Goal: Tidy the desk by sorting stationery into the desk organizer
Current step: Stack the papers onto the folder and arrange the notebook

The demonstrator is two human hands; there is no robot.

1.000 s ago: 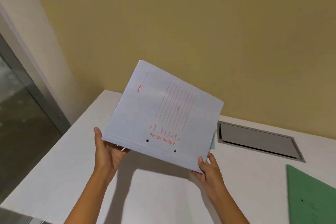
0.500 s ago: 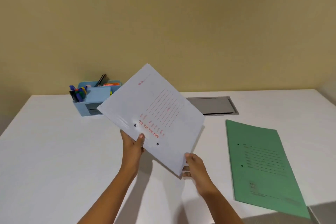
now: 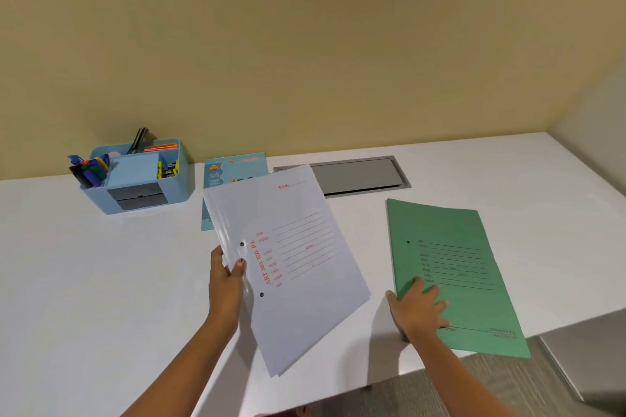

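The white folder [image 3: 288, 257] reads "ART NO: 1011. P.L" and "File No"; the blue booklet [image 3: 233, 169] reads "NEW".

Bright, even light falls from above; soft shadows pool under the glossy white paper folder [image 3: 288, 267], which shows glare near its left edge. The white desk [image 3: 101, 281] bows at the edges; slightly soft overall.

White desk [image 3: 101, 281] against a tan wall [image 3: 305, 44]; a grey cable hatch [image 3: 359, 175] sits flush in the desktop near the wall; grey floor [image 3: 491, 382] lies beyond the desk's near edge.
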